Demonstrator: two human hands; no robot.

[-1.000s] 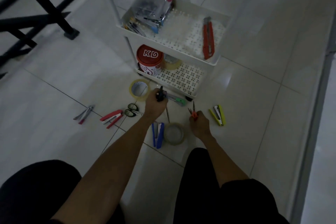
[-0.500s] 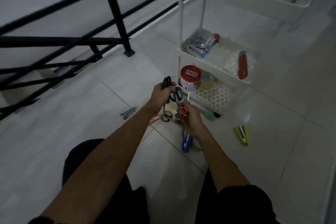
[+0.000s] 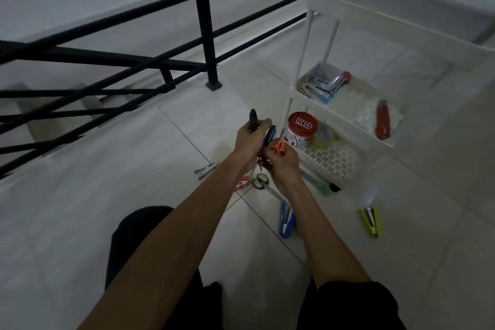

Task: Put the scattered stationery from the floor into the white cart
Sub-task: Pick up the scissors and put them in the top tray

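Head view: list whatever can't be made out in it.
- Black-handled scissors: blades mostly hidden behind the left hand and right hand.
- Orange-handled tool: only the handle shows; the right hand covers the rest.
- White cart top tier: its wall hides any contents.
- Clear bag: contents too small and dim.
- Red item on the floor: mostly behind the left forearm.

A pair of dark-handled scissors [image 3: 254,118] is gripped in the left hand [image 3: 247,142] and small orange-handled snips [image 3: 279,148] are held in the right hand [image 3: 281,166], both raised beside the white cart [image 3: 375,23]. A blue stapler [image 3: 286,220], a yellow-green stapler [image 3: 371,221], green-handled scissors [image 3: 260,181] and a green pen-like item [image 3: 320,186] are seen lying flat on the floor near the cart's foot.
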